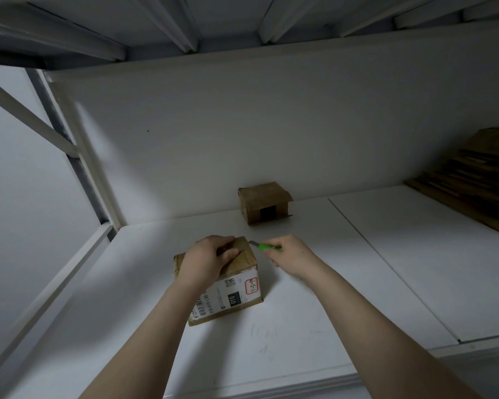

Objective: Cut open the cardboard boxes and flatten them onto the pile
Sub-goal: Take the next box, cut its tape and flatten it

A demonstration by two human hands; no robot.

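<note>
A small taped cardboard box point(236, 289) with a white shipping label lies on the white table point(329, 283) near its middle. My left hand point(206, 259) rests on top of the box, fingers curled over its far edge and thumb on the lid. My right hand point(290, 256) grips a green utility knife point(264, 247) just right of the box, its blade pointing at the box's far right corner. A second small cardboard box point(264, 203) stands farther back against the wall. The pile of flattened cardboard point(473, 180) lies at the far right.
A white wall panel point(271, 125) closes the back of the table. A white shelf frame with a diagonal brace point(69, 145) stands on the left, and a shelf underside hangs overhead. A seam point(386, 263) splits the tabletop into two boards.
</note>
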